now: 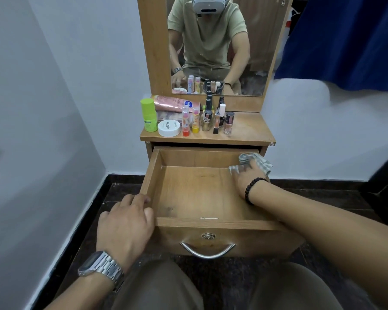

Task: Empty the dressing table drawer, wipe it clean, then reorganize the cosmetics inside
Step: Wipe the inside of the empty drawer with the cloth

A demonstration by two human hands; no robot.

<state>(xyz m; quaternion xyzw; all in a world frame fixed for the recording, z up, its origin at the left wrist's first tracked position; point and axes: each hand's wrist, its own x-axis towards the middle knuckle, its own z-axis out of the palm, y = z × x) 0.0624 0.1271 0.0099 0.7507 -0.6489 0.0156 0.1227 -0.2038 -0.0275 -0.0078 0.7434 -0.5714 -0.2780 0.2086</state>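
The wooden drawer [202, 222] is pulled out with nothing lying inside it. My right hand [246, 177] presses a grey striped cloth [255, 162] into the drawer's far right corner. My left hand [126, 222] grips the drawer's front left corner. The cosmetics stand on the dressing table top [246, 130]: a green bottle [148, 115], a white round jar [169, 128], a pink tube [168, 103] lying flat, two lip balm sticks [189, 120] and several nail polish bottles [217, 117].
A mirror [215, 45] rises behind the table top and reflects a person. White walls close in left and behind. Blue fabric [345, 41] hangs at upper right. The drawer's metal handle [207, 250] faces my knees over a dark floor.
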